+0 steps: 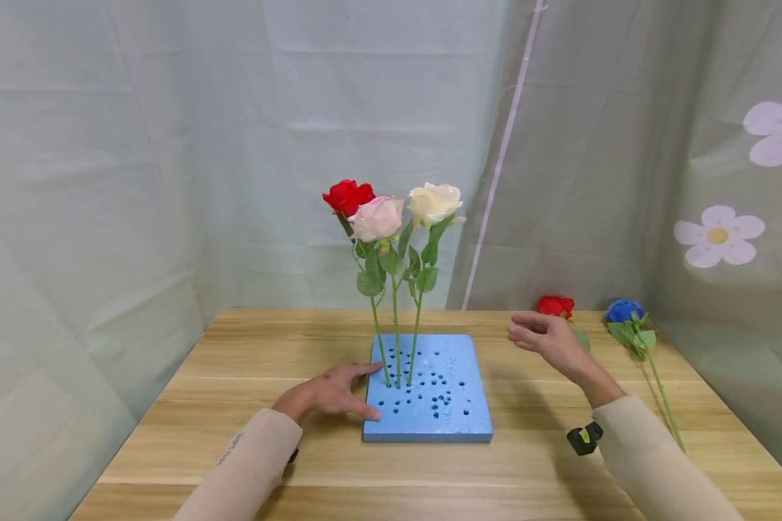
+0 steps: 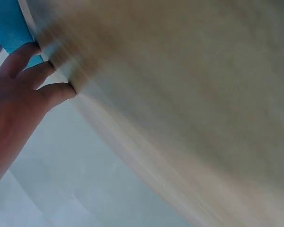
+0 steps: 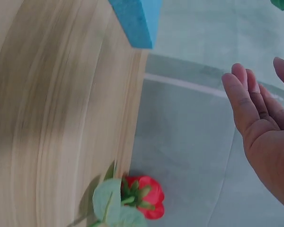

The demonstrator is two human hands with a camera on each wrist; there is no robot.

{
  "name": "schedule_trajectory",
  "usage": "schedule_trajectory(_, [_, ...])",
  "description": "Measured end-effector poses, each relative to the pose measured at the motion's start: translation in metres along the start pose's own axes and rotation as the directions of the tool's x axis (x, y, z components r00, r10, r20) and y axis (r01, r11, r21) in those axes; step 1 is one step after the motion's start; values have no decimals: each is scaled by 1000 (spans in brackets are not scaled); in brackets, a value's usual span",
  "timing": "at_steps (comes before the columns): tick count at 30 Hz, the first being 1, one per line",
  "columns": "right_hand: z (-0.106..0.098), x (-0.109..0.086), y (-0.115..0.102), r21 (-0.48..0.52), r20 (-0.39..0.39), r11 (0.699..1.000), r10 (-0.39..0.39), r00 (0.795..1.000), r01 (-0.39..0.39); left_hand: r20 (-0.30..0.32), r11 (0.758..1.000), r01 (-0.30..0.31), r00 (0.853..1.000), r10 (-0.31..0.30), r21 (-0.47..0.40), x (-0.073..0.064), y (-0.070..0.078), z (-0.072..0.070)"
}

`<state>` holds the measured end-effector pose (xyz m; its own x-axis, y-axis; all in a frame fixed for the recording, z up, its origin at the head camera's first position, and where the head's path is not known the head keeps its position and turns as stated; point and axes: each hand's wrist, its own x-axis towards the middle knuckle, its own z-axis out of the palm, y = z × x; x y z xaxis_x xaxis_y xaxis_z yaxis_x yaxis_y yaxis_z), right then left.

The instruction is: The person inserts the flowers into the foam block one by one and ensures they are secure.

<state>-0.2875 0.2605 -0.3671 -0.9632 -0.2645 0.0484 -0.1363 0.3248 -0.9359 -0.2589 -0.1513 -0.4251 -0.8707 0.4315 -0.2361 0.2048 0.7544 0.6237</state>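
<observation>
A blue foam block (image 1: 452, 427) dotted with holes lies on the wooden table. Three artificial roses stand upright in its left half: a red rose (image 1: 348, 197), a pale pink rose (image 1: 378, 219) and a cream rose (image 1: 435, 202). My left hand (image 1: 329, 391) touches the block's left edge, thumb and fingers spread. In the left wrist view its fingertips (image 2: 68, 90) come down on the table beside the block. My right hand (image 1: 550, 344) hovers above the table right of the block, fingers nearly straight and together, with nothing in it.
Behind the right hand lies another red rose (image 1: 556, 306), partly hidden by it. A blue rose (image 1: 624, 311) lies at the far right, its stem pointing toward the front. Grey curtains (image 1: 593, 181) hang close behind and beside the wooden table (image 1: 234, 369).
</observation>
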Motion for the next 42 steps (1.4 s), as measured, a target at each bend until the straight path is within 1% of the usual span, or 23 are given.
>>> schedule_trajectory(3, [-7,-4,4,11,-4,1000,14,1000,-14,4,1000,-3,1000,3,-9,0,0,1])
schedule_trajectory(10, [-22,-14,14,-44,-16,997,64,998,-65,2,1000,-2,1000,2,-4,1,0,1])
schedule_trajectory(16, [-31,-19,28,-45,-31,995,84,996,-85,-1,1000,-2,1000,2,0,1,-2,0])
schedule_trajectory(26, [-50,-34,48,-115,-24,983,144,989,-146,0,1000,-16,1000,16,7,1,-2,1])
schedule_trajectory(30, [-57,-41,59,-134,-29,980,148,989,-150,7,1000,-12,1000,12,2,1,-2,1])
schedule_trajectory(33, [-63,-45,66,-162,-43,974,152,987,-158,10,1000,-11,1000,11,6,0,-1,1])
schedule_trajectory(35, [-67,-47,70,-179,-51,968,169,984,-175,11,1000,-7,1000,7,10,1,-1,1])
schedule_trajectory(42, [-77,-51,80,-268,-77,926,255,964,-266,9,1000,12,1000,-12,19,1,0,0])
